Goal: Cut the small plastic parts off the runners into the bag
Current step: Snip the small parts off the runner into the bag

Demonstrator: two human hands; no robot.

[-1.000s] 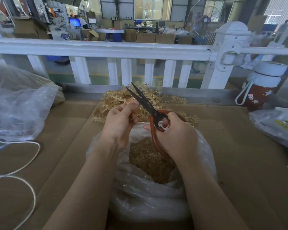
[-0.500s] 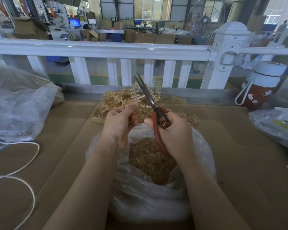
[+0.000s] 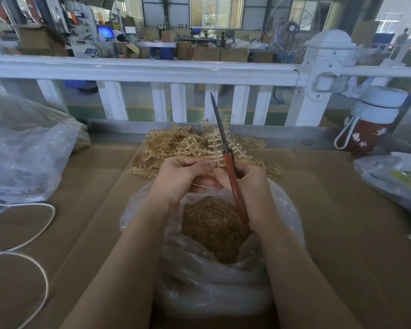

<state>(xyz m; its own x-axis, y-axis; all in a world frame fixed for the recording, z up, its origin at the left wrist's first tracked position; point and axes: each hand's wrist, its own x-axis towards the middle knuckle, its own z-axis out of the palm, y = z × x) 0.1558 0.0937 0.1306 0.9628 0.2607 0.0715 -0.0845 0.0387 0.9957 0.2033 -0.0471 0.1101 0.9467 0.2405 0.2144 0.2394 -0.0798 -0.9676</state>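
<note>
Centrally, left hand (image 3: 183, 176) pinching one runner (image 3: 215, 148), right hand (image 3: 252, 186) gripping one scissors (image 3: 226, 153), above one bag (image 3: 211, 281)

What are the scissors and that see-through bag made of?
The scissors: blades look like dull dark metal, grey and thin; handles have a smooth reddish-brown coating, maybe plastic or paint. The bag looks like thin clear plastic film, crinkled and shiny, with the cut parts showing through.

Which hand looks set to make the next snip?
Right. The right hand grips the scissors, blades shut and pointing up, above the bag. The left hand only pinches the runner.
</note>
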